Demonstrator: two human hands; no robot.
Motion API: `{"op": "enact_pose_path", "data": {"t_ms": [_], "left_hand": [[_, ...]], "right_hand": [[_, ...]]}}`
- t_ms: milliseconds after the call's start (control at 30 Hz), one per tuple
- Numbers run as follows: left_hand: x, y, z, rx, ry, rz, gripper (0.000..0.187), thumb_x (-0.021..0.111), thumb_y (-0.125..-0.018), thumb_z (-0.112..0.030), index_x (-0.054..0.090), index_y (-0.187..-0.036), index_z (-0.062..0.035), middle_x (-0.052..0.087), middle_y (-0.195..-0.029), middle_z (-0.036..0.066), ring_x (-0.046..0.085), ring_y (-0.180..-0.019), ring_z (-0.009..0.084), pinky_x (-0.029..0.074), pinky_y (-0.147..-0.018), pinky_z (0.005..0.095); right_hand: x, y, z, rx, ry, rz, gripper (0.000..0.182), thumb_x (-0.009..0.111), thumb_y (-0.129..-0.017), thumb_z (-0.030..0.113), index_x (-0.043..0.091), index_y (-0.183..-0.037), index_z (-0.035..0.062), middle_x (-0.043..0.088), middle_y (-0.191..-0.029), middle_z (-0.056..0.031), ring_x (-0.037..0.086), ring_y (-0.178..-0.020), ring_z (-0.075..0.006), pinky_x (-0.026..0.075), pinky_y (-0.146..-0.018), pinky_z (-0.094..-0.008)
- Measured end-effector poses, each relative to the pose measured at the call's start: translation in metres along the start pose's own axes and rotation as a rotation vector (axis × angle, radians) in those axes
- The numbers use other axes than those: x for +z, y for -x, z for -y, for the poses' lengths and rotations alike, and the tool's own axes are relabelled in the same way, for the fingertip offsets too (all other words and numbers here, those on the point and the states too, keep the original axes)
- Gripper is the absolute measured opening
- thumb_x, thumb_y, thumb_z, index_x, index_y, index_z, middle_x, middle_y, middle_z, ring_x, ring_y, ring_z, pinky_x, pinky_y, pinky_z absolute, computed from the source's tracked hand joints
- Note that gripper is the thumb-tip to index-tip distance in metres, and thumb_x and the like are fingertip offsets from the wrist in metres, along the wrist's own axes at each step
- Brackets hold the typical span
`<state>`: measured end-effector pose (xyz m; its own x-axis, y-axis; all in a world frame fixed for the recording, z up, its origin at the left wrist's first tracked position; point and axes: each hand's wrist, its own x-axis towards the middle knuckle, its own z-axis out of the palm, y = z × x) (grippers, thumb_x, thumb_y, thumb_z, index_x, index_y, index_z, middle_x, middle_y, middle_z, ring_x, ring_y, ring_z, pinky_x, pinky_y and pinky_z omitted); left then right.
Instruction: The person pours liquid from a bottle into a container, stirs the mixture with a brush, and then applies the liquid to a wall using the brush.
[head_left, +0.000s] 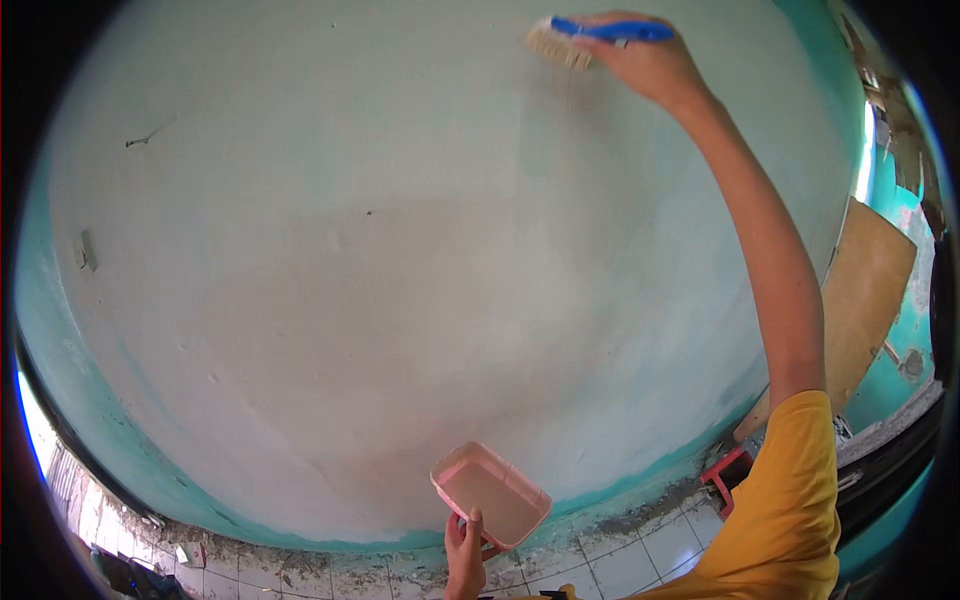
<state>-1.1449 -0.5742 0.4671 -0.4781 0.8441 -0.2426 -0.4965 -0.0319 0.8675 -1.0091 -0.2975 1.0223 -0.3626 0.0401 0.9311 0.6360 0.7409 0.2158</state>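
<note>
High on the wall at the upper right, my right hand [650,62] is closed round the blue handle of a paintbrush [612,30]. Its wide pale bristles lie against or very close to the wall [300,270], which carries whitish paint over turquoise. Low in the middle, my left hand [464,560] grips a pink plastic tub [541,505] by its near side, thumb over the rim. Inside the tub is a pale, whitish liquid. My right arm is stretched up in a yellow sleeve.
A turquoise strip borders the wall's base and sides. Below are dirty white floor tiles [620,570] with debris. A red plastic stool or frame [722,478] stands at the lower right, near a leaning brown board [868,285]. A small nail or hook [140,140] sticks out at upper left.
</note>
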Motion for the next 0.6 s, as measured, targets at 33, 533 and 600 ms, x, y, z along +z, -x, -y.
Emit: {"op": "enact_pose_path", "data": {"t_ms": [33,533,600], "left_hand": [[0.000,0.001,0.001,-0.012,-0.003,0.001,0.074,0.062,-0.099,-0.052,0.036,-0.145,-0.0006,0.058,-0.129,0.018,0.072,-0.099,0.0316,0.064,-0.071,0.0436],[0.016,0.012,0.002,-0.014,-0.013,-0.031,0.077,0.063,-0.098,-0.055,0.036,-0.144,0.0005,0.058,-0.127,0.018,0.072,-0.100,0.0315,0.064,-0.071,0.0434],[0.015,0.014,0.005,-0.003,-0.012,-0.039,0.078,0.063,-0.097,-0.056,0.036,-0.144,0.0007,0.058,-0.128,0.019,0.072,-0.100,0.0318,0.064,-0.071,0.0434]], "right_hand": [[-0.003,-0.006,0.001,0.062,0.029,-0.086,0.026,0.076,-0.090,0.029,0.078,-0.112,0.0140,0.076,-0.103,-0.0108,0.072,-0.093,-0.0281,0.057,-0.083,-0.0361],[0.038,0.110,0.009,-0.145,-0.165,0.430,0.027,0.071,-0.091,0.039,0.077,-0.102,0.0151,0.075,-0.096,-0.0099,0.070,-0.091,-0.0332,0.056,-0.082,-0.0414],[0.033,0.057,-0.022,-0.071,-0.154,0.277,0.031,0.071,-0.092,0.042,0.077,-0.101,0.0129,0.075,-0.097,-0.0097,0.071,-0.092,-0.0305,0.056,-0.083,-0.0401]]}}
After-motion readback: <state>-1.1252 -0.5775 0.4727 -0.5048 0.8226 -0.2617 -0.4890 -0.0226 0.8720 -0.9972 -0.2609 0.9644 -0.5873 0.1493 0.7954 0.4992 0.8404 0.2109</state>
